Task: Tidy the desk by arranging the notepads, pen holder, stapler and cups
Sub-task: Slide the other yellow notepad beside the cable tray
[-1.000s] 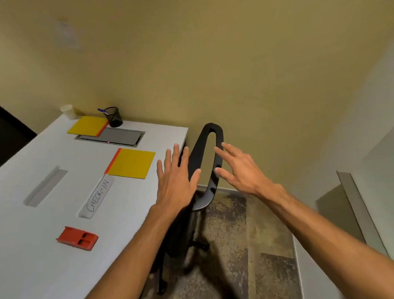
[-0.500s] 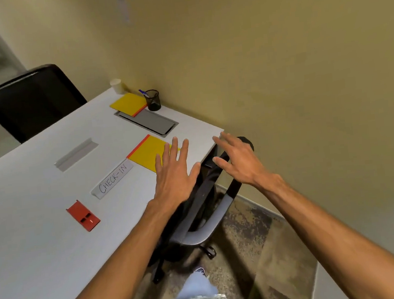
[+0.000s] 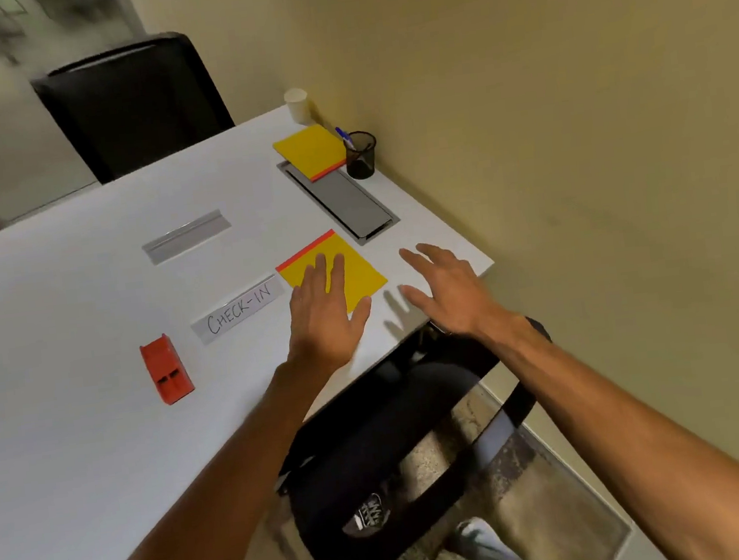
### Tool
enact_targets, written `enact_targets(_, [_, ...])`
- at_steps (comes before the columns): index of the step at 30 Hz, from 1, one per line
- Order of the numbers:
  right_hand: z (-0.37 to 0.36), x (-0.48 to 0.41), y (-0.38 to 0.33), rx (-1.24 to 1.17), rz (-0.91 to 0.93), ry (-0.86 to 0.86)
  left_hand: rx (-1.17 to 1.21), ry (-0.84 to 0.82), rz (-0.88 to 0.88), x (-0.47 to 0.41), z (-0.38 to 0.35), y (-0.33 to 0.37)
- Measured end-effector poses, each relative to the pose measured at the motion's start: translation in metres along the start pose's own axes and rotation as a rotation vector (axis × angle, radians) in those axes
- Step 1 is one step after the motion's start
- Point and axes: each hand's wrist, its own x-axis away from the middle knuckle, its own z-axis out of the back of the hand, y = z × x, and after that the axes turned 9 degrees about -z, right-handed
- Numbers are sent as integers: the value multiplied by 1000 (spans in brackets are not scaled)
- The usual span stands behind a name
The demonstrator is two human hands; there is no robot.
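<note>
On the white desk (image 3: 78, 451) lies a yellow notepad (image 3: 357, 272) with a red top strip; my left hand (image 3: 325, 312) is spread flat over its near-left part, fingers apart. My right hand (image 3: 447, 294) hovers open over the bare desk corner to the right of that pad. A second yellow notepad (image 3: 309, 150) lies at the far end beside a black mesh pen holder (image 3: 361, 154) with a blue pen in it. A white cup (image 3: 298, 106) stands behind them against the wall. A red stapler (image 3: 166, 369) lies to the left.
A "CHECK-IN" paper label (image 3: 240, 310) lies left of the near pad. A grey cable hatch (image 3: 342, 202) and a grey strip (image 3: 187, 236) are set in the desk. One black chair (image 3: 377, 444) is under my arms; another black chair (image 3: 131, 104) stands at the far side.
My hands moved from the chair back to over the desk; the left one now covers the near yellow notepad. The view swung right and downward over the desk.
</note>
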Motion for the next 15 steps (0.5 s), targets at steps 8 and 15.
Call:
enact_targets(8, [-26,-99,18,-5,60,-213,216,-39,357,-32,-47,-21])
enact_targets(15, [-80,-187,37,-119,100,-475,354,4,612,-71,-100,-27])
